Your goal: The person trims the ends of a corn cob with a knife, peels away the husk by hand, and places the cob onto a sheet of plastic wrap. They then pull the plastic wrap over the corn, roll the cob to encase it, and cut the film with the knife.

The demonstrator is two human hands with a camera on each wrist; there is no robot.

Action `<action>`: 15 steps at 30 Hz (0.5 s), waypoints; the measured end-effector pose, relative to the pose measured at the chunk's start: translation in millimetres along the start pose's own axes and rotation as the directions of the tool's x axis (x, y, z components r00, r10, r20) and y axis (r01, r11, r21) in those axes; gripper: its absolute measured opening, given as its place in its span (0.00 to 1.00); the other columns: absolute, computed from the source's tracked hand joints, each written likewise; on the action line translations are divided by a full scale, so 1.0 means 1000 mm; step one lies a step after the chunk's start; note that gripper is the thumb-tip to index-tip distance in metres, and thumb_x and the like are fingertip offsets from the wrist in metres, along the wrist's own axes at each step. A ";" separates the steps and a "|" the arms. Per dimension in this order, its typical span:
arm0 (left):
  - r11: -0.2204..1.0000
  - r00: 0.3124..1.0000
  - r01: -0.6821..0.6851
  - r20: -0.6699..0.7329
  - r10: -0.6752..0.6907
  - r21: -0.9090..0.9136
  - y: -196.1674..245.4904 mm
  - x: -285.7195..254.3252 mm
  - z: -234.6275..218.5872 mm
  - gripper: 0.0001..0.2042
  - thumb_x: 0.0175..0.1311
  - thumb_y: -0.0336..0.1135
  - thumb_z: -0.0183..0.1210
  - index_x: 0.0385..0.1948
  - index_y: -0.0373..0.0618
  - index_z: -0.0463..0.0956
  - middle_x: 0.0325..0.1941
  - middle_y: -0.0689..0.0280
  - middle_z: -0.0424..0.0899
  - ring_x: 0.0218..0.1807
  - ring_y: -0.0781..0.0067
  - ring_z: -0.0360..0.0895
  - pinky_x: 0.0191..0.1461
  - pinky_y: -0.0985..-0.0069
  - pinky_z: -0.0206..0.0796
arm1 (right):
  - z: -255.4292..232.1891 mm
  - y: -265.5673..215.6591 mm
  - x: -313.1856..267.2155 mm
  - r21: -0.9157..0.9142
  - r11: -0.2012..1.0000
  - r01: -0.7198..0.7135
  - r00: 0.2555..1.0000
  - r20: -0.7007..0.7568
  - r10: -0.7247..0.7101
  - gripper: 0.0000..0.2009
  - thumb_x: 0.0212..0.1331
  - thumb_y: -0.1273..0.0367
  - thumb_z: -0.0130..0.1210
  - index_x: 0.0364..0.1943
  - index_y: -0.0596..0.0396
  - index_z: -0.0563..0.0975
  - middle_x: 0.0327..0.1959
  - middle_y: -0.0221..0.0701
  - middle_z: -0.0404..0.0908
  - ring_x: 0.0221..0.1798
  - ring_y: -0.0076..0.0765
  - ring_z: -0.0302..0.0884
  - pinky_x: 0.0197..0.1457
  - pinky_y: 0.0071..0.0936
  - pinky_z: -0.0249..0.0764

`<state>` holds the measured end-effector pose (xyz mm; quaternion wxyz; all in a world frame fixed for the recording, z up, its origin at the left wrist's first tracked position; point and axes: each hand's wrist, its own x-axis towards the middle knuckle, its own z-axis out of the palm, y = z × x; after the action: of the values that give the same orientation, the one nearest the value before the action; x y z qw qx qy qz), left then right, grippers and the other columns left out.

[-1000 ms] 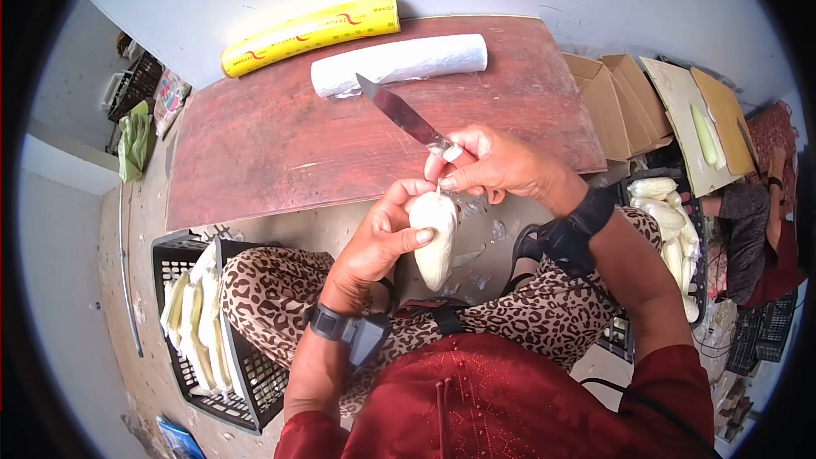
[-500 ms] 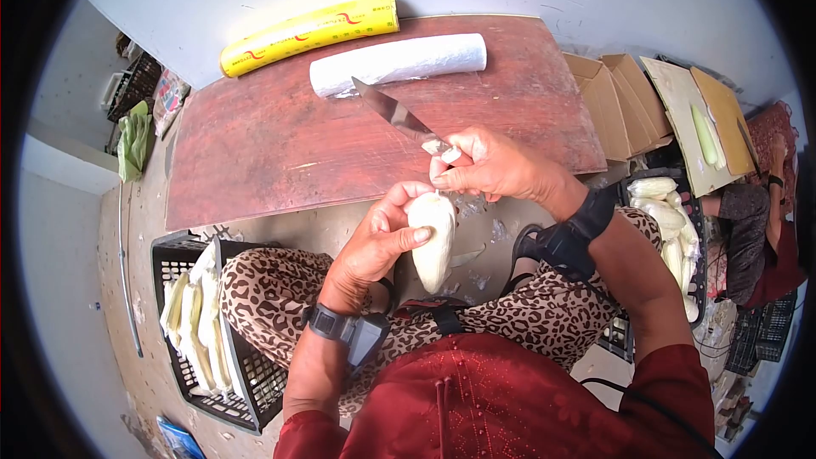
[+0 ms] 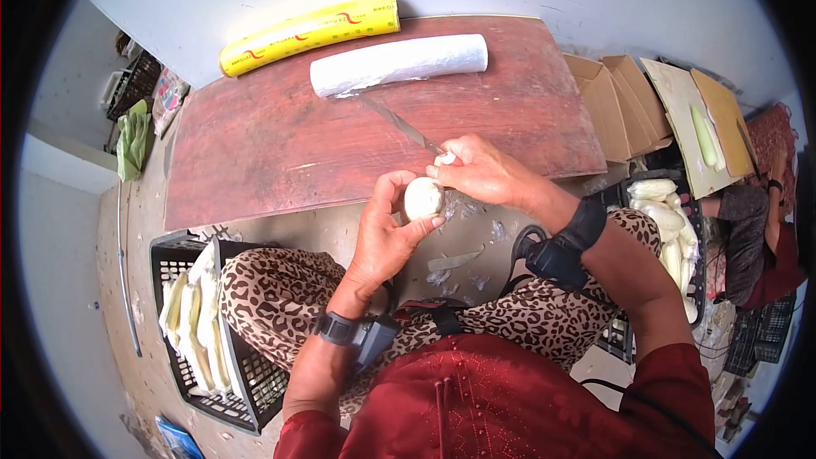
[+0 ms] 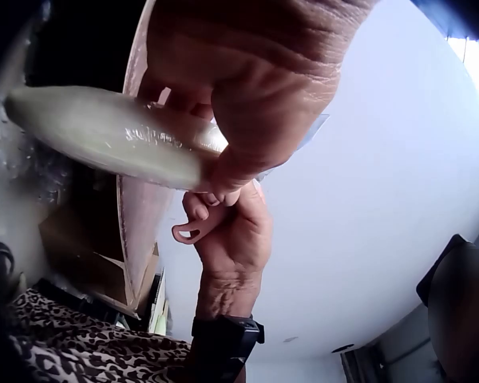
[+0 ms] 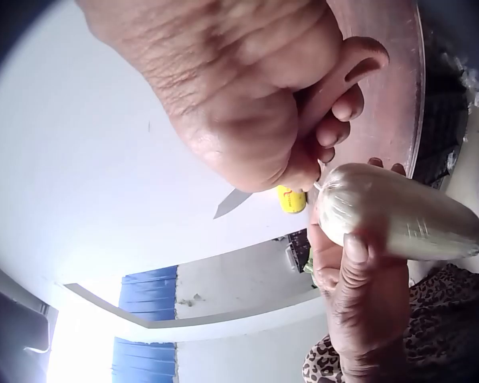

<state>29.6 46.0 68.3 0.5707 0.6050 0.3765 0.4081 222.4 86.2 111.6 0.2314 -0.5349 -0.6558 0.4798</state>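
The left hand (image 3: 381,238) grips a pale, smooth, tapered ear (image 3: 423,201), perhaps husked corn, fingers on one side and thumb on the other. Its blunt end faces up in the head view; in the left wrist view the ear (image 4: 104,137) points its narrow end away from the hands. Curled round the pink handle (image 5: 335,89) of a knife, the right hand (image 3: 489,173) has its fingertips close to the ear's blunt end; whether they touch is unclear. The blade (image 3: 401,126) points up-left over the red-brown table (image 3: 280,153).
A yellow roll (image 3: 310,34) and a white roll (image 3: 399,65) lie at the table's far side. Crates of pale ears stand at left (image 3: 246,365) and right (image 3: 699,263). Cardboard (image 3: 625,102) is beside the table; another person's arm (image 3: 775,195) shows at far right.
The left hand has tipped the ear from hanging downward to blunt end toward the head camera. The knife blade has turned edge-on, and its tip sits slightly lower.
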 end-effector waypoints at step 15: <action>0.999 0.999 -0.026 -0.020 0.027 0.021 -0.004 -0.005 0.008 0.29 0.55 0.23 0.66 0.59 0.44 0.65 0.50 0.65 0.76 0.52 0.75 0.75 0.52 0.76 0.71 | 0.007 0.016 -0.002 0.581 0.702 -0.411 0.912 0.246 0.329 0.12 0.55 0.64 0.65 0.29 0.56 0.74 0.17 0.23 0.66 0.14 0.17 0.61 0.10 0.20 0.54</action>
<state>35.0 38.9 64.0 0.5552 0.6115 0.3784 0.4178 224.8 80.7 94.6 0.2521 -0.5183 -0.3525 0.7372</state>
